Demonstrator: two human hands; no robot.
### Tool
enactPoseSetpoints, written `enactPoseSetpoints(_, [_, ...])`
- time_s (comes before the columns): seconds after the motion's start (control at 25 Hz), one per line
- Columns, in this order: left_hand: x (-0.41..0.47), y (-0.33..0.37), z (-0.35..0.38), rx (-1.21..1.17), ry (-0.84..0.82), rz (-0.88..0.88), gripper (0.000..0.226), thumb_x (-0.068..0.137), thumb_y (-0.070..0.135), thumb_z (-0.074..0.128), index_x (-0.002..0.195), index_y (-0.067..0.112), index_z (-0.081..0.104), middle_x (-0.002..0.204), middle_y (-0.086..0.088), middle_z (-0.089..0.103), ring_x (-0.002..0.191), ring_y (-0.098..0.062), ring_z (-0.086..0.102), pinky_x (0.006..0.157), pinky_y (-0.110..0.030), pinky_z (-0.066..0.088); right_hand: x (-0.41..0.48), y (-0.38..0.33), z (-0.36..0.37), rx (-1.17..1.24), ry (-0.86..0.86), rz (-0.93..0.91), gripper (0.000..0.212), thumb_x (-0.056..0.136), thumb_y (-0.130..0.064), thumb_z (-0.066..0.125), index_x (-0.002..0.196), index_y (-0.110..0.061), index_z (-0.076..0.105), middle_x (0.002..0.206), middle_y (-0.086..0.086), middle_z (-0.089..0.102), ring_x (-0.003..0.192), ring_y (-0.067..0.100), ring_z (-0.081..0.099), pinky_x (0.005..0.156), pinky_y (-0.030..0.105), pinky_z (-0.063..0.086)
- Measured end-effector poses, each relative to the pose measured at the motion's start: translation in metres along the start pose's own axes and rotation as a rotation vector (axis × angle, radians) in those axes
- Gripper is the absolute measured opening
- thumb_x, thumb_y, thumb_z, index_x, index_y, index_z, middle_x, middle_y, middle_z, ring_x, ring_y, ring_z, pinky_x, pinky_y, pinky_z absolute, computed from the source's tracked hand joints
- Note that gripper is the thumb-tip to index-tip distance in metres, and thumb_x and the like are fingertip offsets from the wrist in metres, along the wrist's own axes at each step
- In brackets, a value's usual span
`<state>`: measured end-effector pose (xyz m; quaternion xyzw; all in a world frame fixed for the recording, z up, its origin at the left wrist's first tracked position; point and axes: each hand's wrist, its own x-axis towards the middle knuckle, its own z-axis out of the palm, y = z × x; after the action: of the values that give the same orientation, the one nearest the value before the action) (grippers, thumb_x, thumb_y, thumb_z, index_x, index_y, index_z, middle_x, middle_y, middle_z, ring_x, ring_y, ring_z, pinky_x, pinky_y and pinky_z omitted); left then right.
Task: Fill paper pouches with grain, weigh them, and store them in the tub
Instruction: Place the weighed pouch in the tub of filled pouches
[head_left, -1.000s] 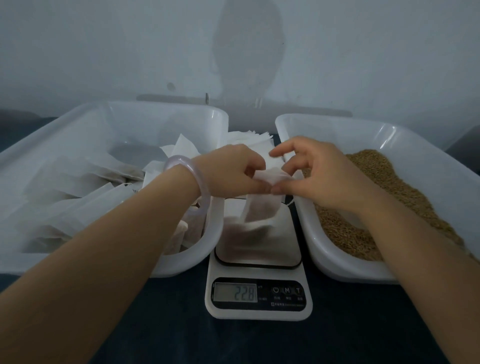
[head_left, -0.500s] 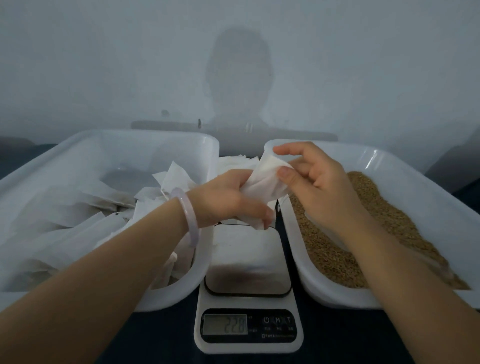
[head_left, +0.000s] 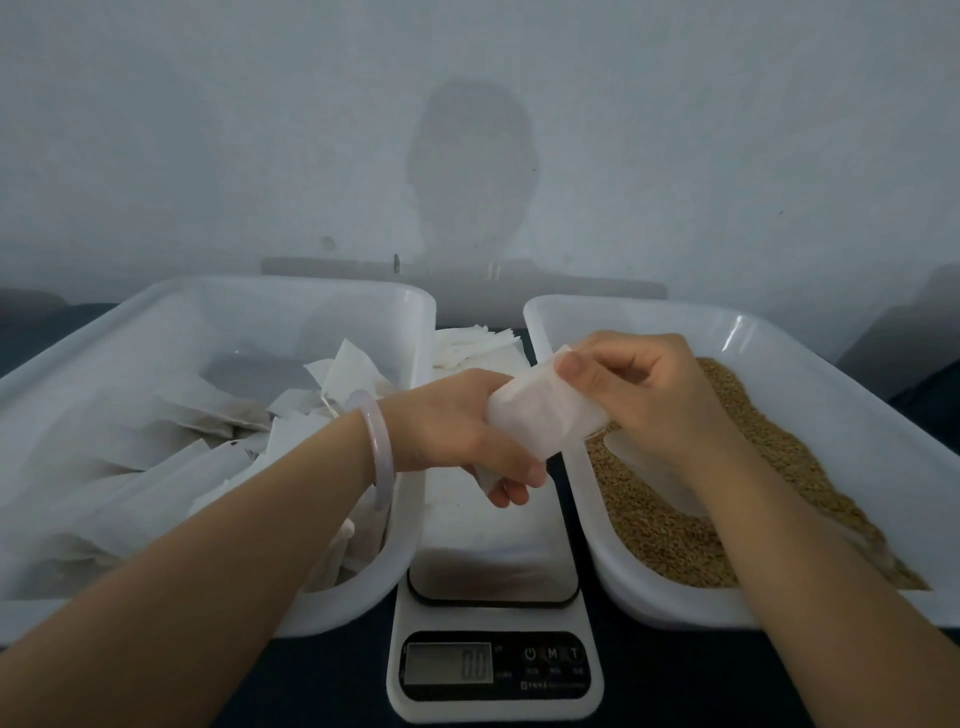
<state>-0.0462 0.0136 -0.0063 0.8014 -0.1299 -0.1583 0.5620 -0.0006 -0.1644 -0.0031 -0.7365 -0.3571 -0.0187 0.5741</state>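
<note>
Hands together at centre frame, both on one white paper pouch (head_left: 545, 415). Underneath, the left hand (head_left: 457, 431) grips it, fingers curled round the lower edge, and that edge is hidden behind them. Up top, the right hand (head_left: 649, 395) pinches the upper corner, thumb on the front face, the other fingers folded behind the paper and out of sight. The pouch is in the air, tilted, above the far end of the scale (head_left: 493, 670) and right at the left rim of the grain tub (head_left: 649, 312). Whether anything is inside it, can't tell: the paper is opaque.

The scale sits on the dark table (head_left: 727, 675) between the two tubs. Its display is dim and blurred; it looks like zeros, but I wouldn't swear to it. The platform shows pale, and whether that's paper or glare I can't make out.

Brown grain (head_left: 779, 431) fills the grain tub, with a pale shape half under the right wrist, too hidden to name. The left tub (head_left: 208, 296) is piled with white pouches (head_left: 182, 431); its left side is cut off by the frame, and the left forearm crosses its near wall. There's a pale bracelet (head_left: 376, 447) on the left wrist. Behind the scale lies a stack of flat white paper (head_left: 475, 348), its front blocked by the hands. On the wall, the shadow of a head and shoulders (head_left: 470, 171).
</note>
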Motion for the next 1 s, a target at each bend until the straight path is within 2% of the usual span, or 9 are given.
enactPoseSetpoints(0.12, [0.001,0.001,0.0,0.049,-0.034,-0.045,0.017,0.078,-0.002,0.07,0.091,0.006,0.062,0.068,-0.003,0.069,0.063,-0.019,0.069,0.06,-0.03,0.057,0.001,-0.003,0.001,0.001,-0.009,-0.017,0.033,0.072,-0.053,0.063,0.065,-0.022,0.071,0.068,-0.007,0.063,0.064,0.007,0.056,0.06,0.017,0.043])
enactPoseSetpoints(0.2, [-0.001,-0.001,0.0,0.041,-0.022,-0.038,0.015,0.079,-0.001,0.069,0.09,0.007,0.064,0.065,-0.001,0.068,0.061,-0.018,0.068,0.059,-0.028,0.056,0.001,-0.008,-0.005,-0.024,-0.03,0.001,0.038,0.073,-0.057,0.061,0.074,-0.021,0.073,0.075,-0.006,0.067,0.07,0.012,0.06,0.066,0.022,0.047])
enactPoseSetpoints(0.28, [-0.001,-0.003,-0.001,-0.015,0.026,-0.015,0.01,0.08,-0.001,0.068,0.084,0.008,0.064,0.063,-0.002,0.067,0.058,-0.018,0.066,0.056,-0.028,0.055,0.004,-0.008,-0.03,-0.144,0.015,0.054,0.037,0.079,-0.065,0.055,0.082,-0.033,0.074,0.085,-0.01,0.072,0.079,0.007,0.066,0.073,0.02,0.051])
enactPoseSetpoints(0.36, [-0.001,-0.004,-0.002,-0.09,0.07,0.002,0.01,0.081,0.001,0.068,0.076,0.01,0.066,0.064,-0.004,0.067,0.06,-0.019,0.066,0.057,-0.03,0.056,0.003,-0.003,-0.074,-0.41,-0.009,0.217,0.038,0.069,-0.072,0.049,0.086,-0.045,0.07,0.09,-0.018,0.07,0.082,0.0,0.065,0.072,0.016,0.048])
enactPoseSetpoints(0.4, [0.001,-0.005,-0.002,-0.123,0.089,0.005,0.01,0.082,0.004,0.067,0.074,0.01,0.066,0.066,-0.006,0.067,0.063,-0.02,0.067,0.059,-0.032,0.057,-0.002,0.004,-0.099,-0.613,-0.114,0.336,0.043,0.063,-0.073,0.049,0.093,-0.046,0.066,0.096,-0.022,0.067,0.086,-0.002,0.062,0.073,0.015,0.045])
enactPoseSetpoints(0.48, [0.004,-0.006,0.0,-0.153,0.119,-0.005,0.006,0.085,0.007,0.064,0.079,0.009,0.064,0.069,-0.007,0.069,0.067,-0.022,0.068,0.061,-0.034,0.058,-0.023,0.024,-0.142,-0.953,-0.398,0.664,0.067,0.06,-0.072,0.058,0.116,-0.036,0.057,0.112,-0.018,0.058,0.098,0.001,0.056,0.083,0.019,0.045])
enactPoseSetpoints(0.56, [0.007,-0.006,0.002,-0.139,0.145,-0.017,0.004,0.086,0.01,0.063,0.088,0.007,0.061,0.072,-0.008,0.07,0.068,-0.024,0.069,0.059,-0.034,0.058,-0.048,0.044,-0.162,-1.044,-0.551,0.89,0.069,0.064,-0.062,0.072,0.123,-0.031,0.054,0.12,-0.015,0.055,0.105,0.004,0.054,0.093,0.024,0.045])
enactPoseSetpoints(0.72, [0.007,-0.006,0.004,-0.118,0.167,-0.016,0.005,0.086,0.011,0.063,0.087,0.006,0.062,0.072,-0.009,0.07,0.067,-0.023,0.069,0.058,-0.033,0.058,-0.07,0.067,-0.161,-0.964,-0.462,0.769,0.022,0.077,-0.039,0.074,0.092,-0.044,0.059,0.104,-0.015,0.062,0.094,0.001,0.056,0.083,0.022,0.046])
enactPoseSetpoints(1.0, [0.006,-0.002,0.008,-0.078,0.19,-0.051,0.005,0.086,0.012,0.062,0.085,0.007,0.062,0.07,-0.007,0.07,0.067,-0.023,0.069,0.06,-0.033,0.059,-0.069,0.063,-0.145,-1.059,-0.263,0.399,0.019,0.08,-0.031,0.071,0.089,-0.04,0.057,0.086,-0.015,0.059,0.077,0.001,0.058,0.067,0.017,0.045])
